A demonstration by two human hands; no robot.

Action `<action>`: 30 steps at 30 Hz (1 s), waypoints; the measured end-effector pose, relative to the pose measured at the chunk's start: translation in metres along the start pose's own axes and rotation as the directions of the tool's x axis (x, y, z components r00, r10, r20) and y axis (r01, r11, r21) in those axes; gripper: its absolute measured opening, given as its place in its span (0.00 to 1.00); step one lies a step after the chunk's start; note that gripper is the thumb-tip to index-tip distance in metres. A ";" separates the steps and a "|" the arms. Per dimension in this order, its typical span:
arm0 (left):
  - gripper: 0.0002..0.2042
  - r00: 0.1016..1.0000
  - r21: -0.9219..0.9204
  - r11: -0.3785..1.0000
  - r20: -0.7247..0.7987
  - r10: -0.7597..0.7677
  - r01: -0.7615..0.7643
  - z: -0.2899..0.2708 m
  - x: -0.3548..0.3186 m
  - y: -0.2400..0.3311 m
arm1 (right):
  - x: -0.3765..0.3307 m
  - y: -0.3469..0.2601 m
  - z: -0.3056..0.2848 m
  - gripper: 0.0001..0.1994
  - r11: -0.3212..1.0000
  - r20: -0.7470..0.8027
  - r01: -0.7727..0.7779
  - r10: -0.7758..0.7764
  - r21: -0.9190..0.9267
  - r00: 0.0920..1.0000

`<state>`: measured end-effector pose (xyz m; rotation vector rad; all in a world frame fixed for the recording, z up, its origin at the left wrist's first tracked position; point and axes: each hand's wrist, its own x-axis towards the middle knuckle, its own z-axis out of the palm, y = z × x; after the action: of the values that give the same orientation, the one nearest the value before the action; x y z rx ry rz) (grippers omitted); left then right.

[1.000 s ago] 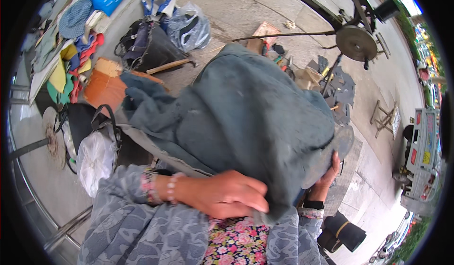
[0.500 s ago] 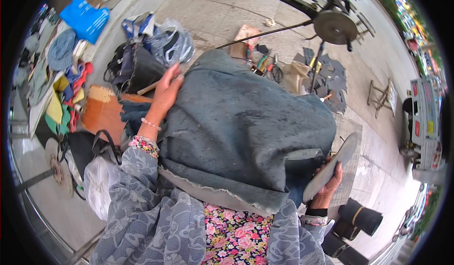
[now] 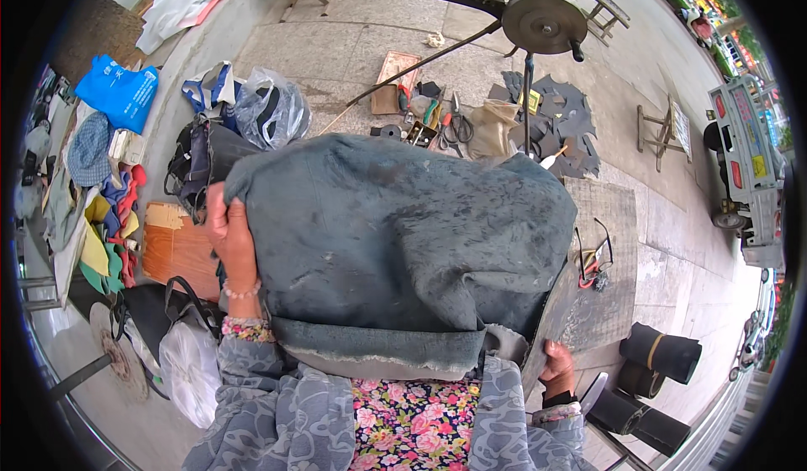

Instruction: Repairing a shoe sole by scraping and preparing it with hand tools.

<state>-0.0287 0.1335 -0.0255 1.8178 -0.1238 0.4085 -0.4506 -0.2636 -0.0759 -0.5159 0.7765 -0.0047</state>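
A worn, dark grey-green cloth (image 3: pixel 361 219) is spread across my lap, with a frayed pale edge along its folded near side. My left hand (image 3: pixel 232 235) grips the cloth's left edge, fingers curled round it. Low on the right, my right hand (image 3: pixel 556 363) has its fingers bent at the near end of a weathered board (image 3: pixel 601 303); what they hold, if anything, I cannot make out. Spectacles (image 3: pixel 595 248) and a small red-handled tool (image 3: pixel 588 271) lie on that board. Below the right hand shows part of a flat, pale grey oval piece (image 3: pixel 595 391).
A hand-cranked machine (image 3: pixel 542 25) stands at the far side. Scissors (image 3: pixel 456 126) and dark scraps (image 3: pixel 555 118) lie on the paving. Bags, including a clear plastic one (image 3: pixel 273 109), and an orange-brown board (image 3: pixel 178 252) are on the left. Black rolls (image 3: pixel 660 353) sit at right.
My left hand has gone from lying open against the cloth to gripping its edge, lower and further left. My right hand no longer holds up the grey oval piece. The cloth lies more spread out.
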 end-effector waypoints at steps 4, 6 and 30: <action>0.08 0.646 0.003 0.748 0.507 0.571 -0.664 0.008 -0.005 0.096 | 0.001 0.006 -0.035 0.25 1.000 -0.013 0.021 -0.021 0.003 1.000; 0.09 0.312 -0.467 0.796 0.746 0.588 -0.384 0.041 -0.017 0.131 | 0.002 -0.004 -0.026 0.24 1.000 0.138 -0.006 0.006 0.000 0.990; 0.24 0.658 0.465 0.540 0.712 0.244 -0.702 0.076 -0.004 0.054 | 0.071 -0.063 0.155 0.23 0.861 -0.311 0.484 -0.509 -0.159 0.803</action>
<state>-0.0323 0.0453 0.0052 2.6589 -1.1013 0.3008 -0.2838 -0.2635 -0.0031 -0.7917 0.9648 -0.5753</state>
